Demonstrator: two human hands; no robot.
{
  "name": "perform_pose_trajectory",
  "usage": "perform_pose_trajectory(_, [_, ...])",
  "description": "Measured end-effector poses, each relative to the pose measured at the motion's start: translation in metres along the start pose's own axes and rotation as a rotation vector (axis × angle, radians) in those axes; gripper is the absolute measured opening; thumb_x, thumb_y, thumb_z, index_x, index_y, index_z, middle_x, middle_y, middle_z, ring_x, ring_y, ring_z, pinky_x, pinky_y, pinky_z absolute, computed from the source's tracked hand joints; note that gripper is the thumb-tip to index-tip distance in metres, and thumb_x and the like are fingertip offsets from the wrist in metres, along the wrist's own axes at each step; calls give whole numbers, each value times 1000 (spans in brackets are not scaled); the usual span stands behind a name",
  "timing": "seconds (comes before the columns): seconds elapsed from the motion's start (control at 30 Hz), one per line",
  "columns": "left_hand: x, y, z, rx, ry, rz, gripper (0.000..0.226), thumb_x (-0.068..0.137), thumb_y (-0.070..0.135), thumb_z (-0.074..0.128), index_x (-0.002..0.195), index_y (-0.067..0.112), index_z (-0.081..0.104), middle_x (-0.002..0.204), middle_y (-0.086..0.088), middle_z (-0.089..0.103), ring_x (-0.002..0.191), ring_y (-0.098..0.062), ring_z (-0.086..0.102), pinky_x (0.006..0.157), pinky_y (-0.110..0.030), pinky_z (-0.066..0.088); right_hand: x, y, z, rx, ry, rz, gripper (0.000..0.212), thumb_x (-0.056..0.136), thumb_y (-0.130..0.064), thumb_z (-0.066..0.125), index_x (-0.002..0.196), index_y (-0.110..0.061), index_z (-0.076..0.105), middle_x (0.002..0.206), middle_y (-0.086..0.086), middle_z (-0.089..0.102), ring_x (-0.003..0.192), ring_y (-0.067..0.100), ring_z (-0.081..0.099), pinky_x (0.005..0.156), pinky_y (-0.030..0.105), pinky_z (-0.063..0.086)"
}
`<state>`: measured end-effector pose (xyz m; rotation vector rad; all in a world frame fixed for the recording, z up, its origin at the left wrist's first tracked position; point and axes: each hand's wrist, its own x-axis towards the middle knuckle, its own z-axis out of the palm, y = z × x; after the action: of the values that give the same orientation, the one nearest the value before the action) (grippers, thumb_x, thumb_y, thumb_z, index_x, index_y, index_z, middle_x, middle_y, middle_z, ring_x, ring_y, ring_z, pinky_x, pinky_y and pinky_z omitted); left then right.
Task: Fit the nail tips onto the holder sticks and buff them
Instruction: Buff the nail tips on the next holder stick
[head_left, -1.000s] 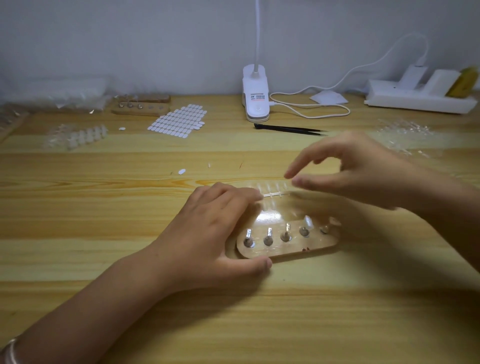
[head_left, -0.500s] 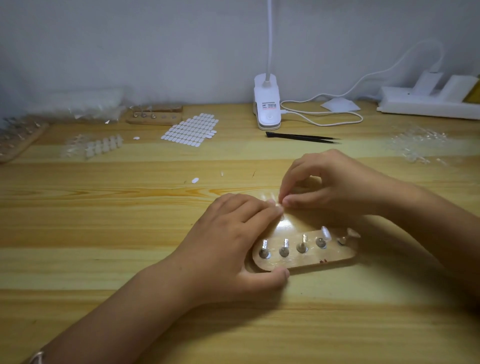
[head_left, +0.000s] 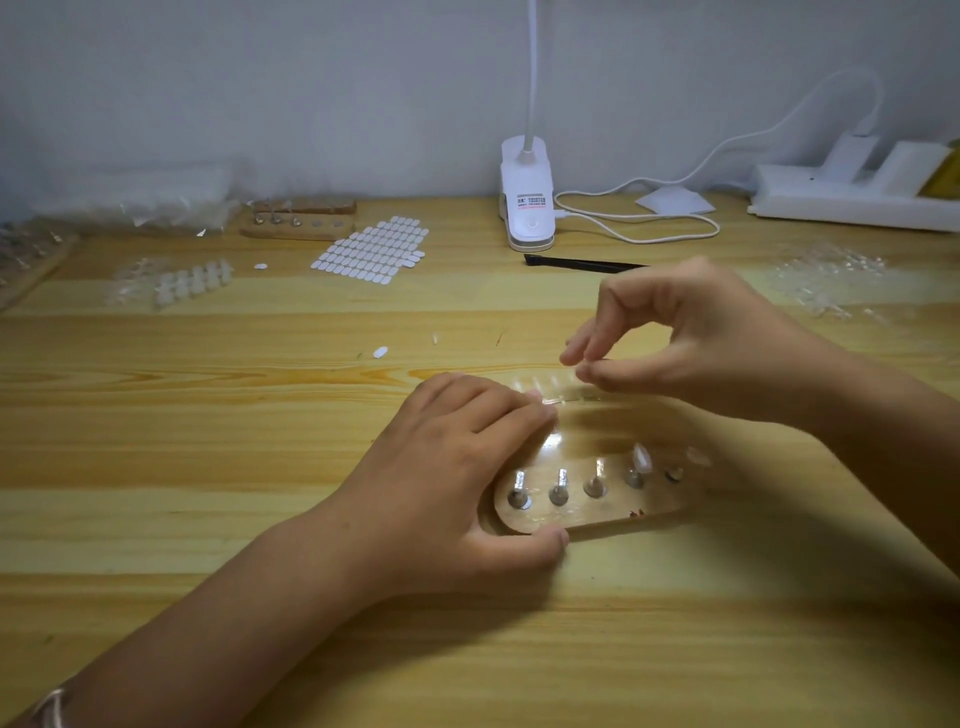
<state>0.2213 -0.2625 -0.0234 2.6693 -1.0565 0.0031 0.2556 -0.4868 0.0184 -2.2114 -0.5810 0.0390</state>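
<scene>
The wooden holder block (head_left: 587, 506) carries five sticks (head_left: 558, 486), and one toward the right hand (head_left: 691, 338) wears a clear nail tip (head_left: 641, 460). The left hand (head_left: 452, 483) lies flat over the block's left end, with its thumb at the near edge. The right hand hovers beyond the block, thumb and forefinger narrowly pinched; I cannot tell if they hold a tip. A clear tip strip (head_left: 550, 387) touches the left fingertips. Black tweezers (head_left: 587, 265) lie just beyond the right hand.

I read soft, rather dim light falling from above, near 12 o'clock. White glare spots the glossy holder block (head_left: 597, 512). The left hand (head_left: 441, 483) and right hand (head_left: 717, 343) throw broad, soft shadows across the counter (head_left: 208, 467) toward 5 o'clock. The right hand's fingers (head_left: 608, 322) look slightly smeared. The plastic bags (head_left: 135, 200) at 10 o'clock are blurred, and the counter's far edge bows.
</scene>
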Motion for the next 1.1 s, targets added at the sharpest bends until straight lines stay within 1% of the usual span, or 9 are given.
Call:
perform_pose_trajectory(0.13, [0, -1, 2, 6, 6, -1, 78, 73, 69, 55, 135, 21, 55, 125, 10, 58, 121, -12, 44, 109, -25, 23, -23, -14, -2, 19, -79, -77, 13, 73, -19, 83, 73, -19, 71, 83, -12, 76, 82, 6, 71, 74, 20, 54])
perform_pose_trajectory(0.2, [-1, -1, 3, 3, 6, -3, 78, 73, 69, 57, 134, 21, 55, 126, 10, 58, 121, -13, 44, 109, -25, 21, -37, -12, 7, 32, -96, -96, 12, 73, -19, 84, 74, -19, 72, 84, -12, 75, 82, 7, 69, 65, 9, 47])
perform_pose_trajectory(0.27, [-1, 0, 3, -4, 6, -5, 78, 73, 69, 55, 134, 21, 55, 126, 9, 58, 121, -12, 43, 109, -24, 20, -48, -7, 14, 80, -92, -67, 13, 72, -15, 85, 73, -16, 72, 86, -13, 75, 84, 8, 68, 64, 6, 44])
perform_pose_trajectory(0.4, [-1, -1, 3, -7, 0, -10, 78, 73, 69, 57, 136, 23, 54, 129, 11, 56, 123, -11, 42, 111, -24, 20, -53, -1, 18, 32, -61, -72, 18, 70, -16, 88, 74, -21, 72, 89, -13, 74, 91, 14, 70, 77, 22, 50])
perform_pose_trajectory(0.5, [-1, -1, 3, -16, -2, -13, 78, 73, 68, 58, 136, 22, 54, 130, 11, 56, 123, -12, 43, 111, -25, 20, -52, -2, 22, 11, -42, -85, 18, 70, -19, 88, 75, -23, 71, 89, -13, 73, 89, 18, 69, 77, 31, 50])
perform_pose_trajectory(0.7, [-1, -1, 2, -9, -8, -14, 79, 73, 69, 58, 137, 22, 54, 131, 11, 55, 124, -12, 42, 111, -25, 20, -52, -3, 26, 21, -24, -75, 16, 69, -24, 86, 74, -21, 71, 89, -13, 73, 86, 16, 69, 72, 32, 51])
perform_pose_trajectory(0.83, [-1, -2, 2, -14, -13, -11, 79, 74, 69, 57, 137, 23, 53, 131, 11, 55, 124, -11, 42, 113, -26, 20, -53, -3, 27, 31, -2, -72, 22, 70, -18, 89, 75, -26, 69, 90, -12, 73, 85, 17, 69, 72, 31, 51])
perform_pose_trajectory(0.97, [-1, -2, 2, -9, -15, -10, 79, 74, 70, 53, 137, 22, 53, 131, 11, 55, 124, -12, 42, 112, -26, 21, -52, 0, 28, -13, 13, -80, 24, 69, -27, 88, 85, -26, 69, 88, -9, 72, 85, 17, 65, 72, 29, 50])
perform_pose_trajectory(1.1, [-1, -2, 2, -13, -11, -10, 78, 74, 69, 55, 137, 23, 53, 131, 11, 55, 125, -12, 42, 112, -27, 21, -52, 2, 29, -13, 11, -90, 22, 70, -30, 85, 84, -25, 69, 87, -8, 71, 83, 17, 65, 69, 29, 50])
